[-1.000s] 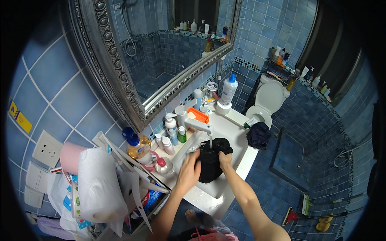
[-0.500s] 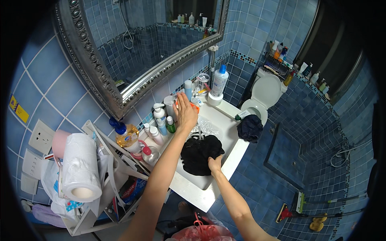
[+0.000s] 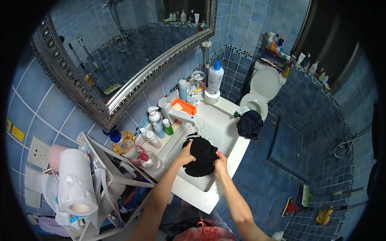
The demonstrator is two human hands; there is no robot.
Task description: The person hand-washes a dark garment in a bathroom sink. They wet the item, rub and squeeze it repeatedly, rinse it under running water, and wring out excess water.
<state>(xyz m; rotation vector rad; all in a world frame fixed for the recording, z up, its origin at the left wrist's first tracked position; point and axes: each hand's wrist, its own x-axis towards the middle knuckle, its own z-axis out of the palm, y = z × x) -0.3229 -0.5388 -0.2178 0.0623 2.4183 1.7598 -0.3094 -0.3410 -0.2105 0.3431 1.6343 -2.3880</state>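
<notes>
A wet-looking black cloth garment (image 3: 203, 156) lies bunched in the white sink basin (image 3: 223, 138). My left hand (image 3: 185, 156) grips its left side, with the thumb over the fabric and the other fingers partly hidden. At the right edge my right hand (image 3: 219, 165) pinches the same cloth, fingers closed. Just beyond the garment, the grey-white faucet (image 3: 179, 115) reaches over the basin. Below its spout, clear rippled water or bubbles (image 3: 207, 130) show.
An orange soap tray (image 3: 185, 107) sits behind the faucet. Pump bottles (image 3: 155, 116) and a clear red-capped bottle (image 3: 150, 161) line the left ledge. A dark bunched cloth (image 3: 250, 124) rests on the right rim. Paper towel roll (image 3: 77, 184) stands at left; the toilet (image 3: 265, 84) is beyond.
My left hand has come down from the faucet and taken hold of the black garment. My right hand still holds its right edge. The view has shifted slightly.
</notes>
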